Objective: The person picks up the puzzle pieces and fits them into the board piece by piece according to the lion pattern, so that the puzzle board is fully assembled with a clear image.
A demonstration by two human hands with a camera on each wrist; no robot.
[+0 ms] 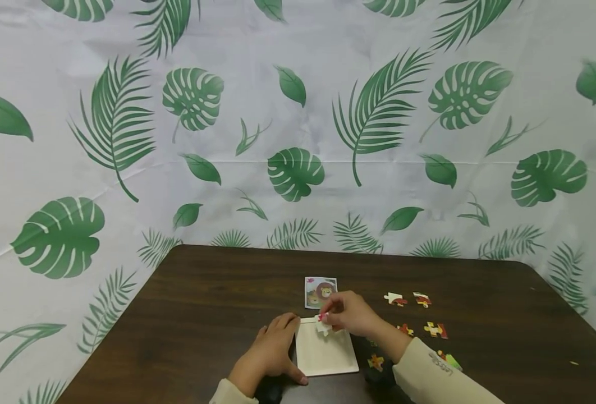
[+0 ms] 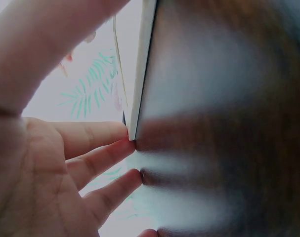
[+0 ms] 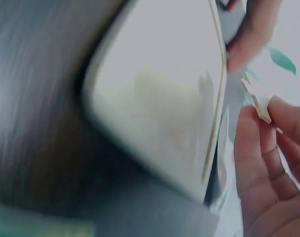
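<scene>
A pale square tray (image 1: 326, 350) lies on the dark table. Above its upper part, my right hand (image 1: 353, 315) pinches a white puzzle piece with a pink patch (image 1: 322, 325). The right wrist view shows that piece (image 3: 259, 101) between thumb and fingertips of my right hand (image 3: 273, 163), beside the tray (image 3: 159, 98). My left hand (image 1: 274, 349) rests along the tray's left side with its fingers extended. In the left wrist view, fingertips of my left hand (image 2: 65, 148) touch the tray's edge (image 2: 141, 74) and the table.
A picture card with a lion (image 1: 320, 292) lies just behind the tray. Several loose puzzle pieces are spread to the right, among them one at the back (image 1: 395, 299), a yellow and red one (image 1: 436, 330) and an orange one (image 1: 376, 362). A leaf-patterned cloth (image 1: 298, 112) hangs behind the table.
</scene>
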